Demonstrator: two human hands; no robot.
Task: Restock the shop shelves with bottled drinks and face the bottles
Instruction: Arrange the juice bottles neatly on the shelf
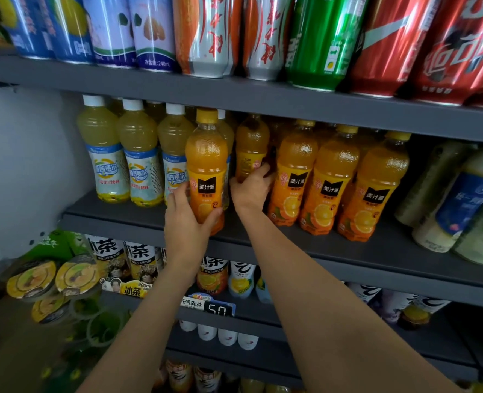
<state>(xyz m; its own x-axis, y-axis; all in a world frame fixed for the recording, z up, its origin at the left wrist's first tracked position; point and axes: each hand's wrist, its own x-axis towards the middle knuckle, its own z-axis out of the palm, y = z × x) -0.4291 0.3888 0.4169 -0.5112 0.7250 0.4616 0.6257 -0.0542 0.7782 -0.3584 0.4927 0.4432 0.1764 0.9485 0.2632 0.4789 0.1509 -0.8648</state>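
Note:
My left hand (187,222) grips an orange juice bottle (206,163) with a yellow cap, upright at the front of the middle shelf (138,222), its label facing me. My right hand (251,188) holds a second orange juice bottle (250,146) deeper in the shelf, with the label turned sideways. To the right stand three more orange juice bottles (331,180) in a front row, labels forward. More orange bottles stand behind them in shadow.
Pale yellow drink bottles with white caps (107,154) fill the shelf's left part. Light green bottles (459,199) lean at the right. Cans (319,38) line the shelf above. Tea bottles (138,259) and cups (33,279) sit below, with a price tag (206,307).

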